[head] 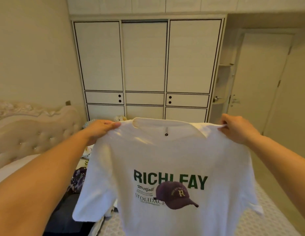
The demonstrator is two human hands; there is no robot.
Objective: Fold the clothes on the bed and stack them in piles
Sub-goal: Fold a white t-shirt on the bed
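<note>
Head view: white T-shirt [165, 159] hangs in the air in front of the person, print side facing the camera, above the near part of the bed.
Left hand: left hand [98, 130] pinches the left shoulder seam, thumb on top, fingers curled under the cloth.
Right hand: right hand [237, 129] pinches the right shoulder, a small tuck of fabric bunched at the fingertips.
Step in hand: judged as spreading the shirt before laying it down. Keep both shoulders level and taut, lower it print side down so sleeves fall flat, smooth that right-hand bunch first.
Bed surface: pale patterned bedspread [260, 223] shows at lower right, where the shirt could go.
Unfolded clothes: dark and patterned garments [76, 181] heaped left of the shirt; no folded stack visible.
Headboard: tufted headboard [29, 133] at far left.
Room: white wardrobe [146, 65] on the far wall, door [260, 79] to its right.
</note>
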